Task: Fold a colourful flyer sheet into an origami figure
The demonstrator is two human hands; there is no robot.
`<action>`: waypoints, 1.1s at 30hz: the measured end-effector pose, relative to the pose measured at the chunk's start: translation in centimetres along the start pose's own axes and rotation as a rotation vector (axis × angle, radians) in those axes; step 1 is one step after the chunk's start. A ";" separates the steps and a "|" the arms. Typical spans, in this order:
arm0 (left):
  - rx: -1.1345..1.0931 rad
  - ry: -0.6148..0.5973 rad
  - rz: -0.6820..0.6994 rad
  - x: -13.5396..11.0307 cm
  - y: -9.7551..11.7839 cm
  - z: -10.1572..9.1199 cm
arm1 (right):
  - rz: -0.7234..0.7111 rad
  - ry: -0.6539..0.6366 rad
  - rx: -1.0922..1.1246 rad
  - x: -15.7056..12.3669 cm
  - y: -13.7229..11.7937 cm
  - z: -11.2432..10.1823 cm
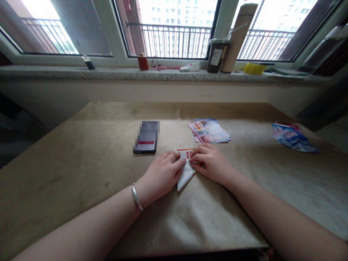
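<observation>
Folded leaflet (186, 173) lies on the tabletop (81, 170) between the two hands, white side up, with a red-printed strip at its far end. The left hand (162, 174) (a silver bangle (136, 197) sits on its wrist) is curled half closed, fingertips clamped on the leaflet's left edge. The right hand (211, 164) is bent likewise, fingertips holding down the upper right edge. Just beyond the left hand lies a dark phone (146, 139); just beyond the right, a stack of colourful leaflets (208, 131). A second stack (291, 137) lies well off to the right. Farthest is the windowsill (108, 73), bearing a red container (143, 62).
</observation>
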State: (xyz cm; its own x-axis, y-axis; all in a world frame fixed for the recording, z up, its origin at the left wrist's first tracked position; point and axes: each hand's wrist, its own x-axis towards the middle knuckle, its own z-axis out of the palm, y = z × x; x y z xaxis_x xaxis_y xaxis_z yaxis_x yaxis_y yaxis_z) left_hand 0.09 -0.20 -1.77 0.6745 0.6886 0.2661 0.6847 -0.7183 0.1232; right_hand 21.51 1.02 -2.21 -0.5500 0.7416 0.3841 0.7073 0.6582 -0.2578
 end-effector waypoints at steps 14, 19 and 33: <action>0.025 0.011 0.011 -0.1 0.1 0.4 | 0.080 -0.105 0.084 -0.3 0.5 -0.1; -0.092 0.009 0.083 0.3 0.0 0.5 | 0.097 -0.104 0.112 -0.2 0.5 -0.2; -0.321 -0.051 0.090 0.5 -0.5 0.8 | 0.047 -0.066 0.044 -0.6 1.0 0.1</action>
State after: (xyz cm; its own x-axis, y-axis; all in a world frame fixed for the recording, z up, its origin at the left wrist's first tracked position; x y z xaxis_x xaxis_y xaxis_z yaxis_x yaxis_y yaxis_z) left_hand 0.30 0.55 -2.44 0.7465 0.6196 0.2428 0.5056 -0.7653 0.3984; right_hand 22.49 1.26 -2.80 -0.5459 0.7778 0.3114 0.7139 0.6264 -0.3131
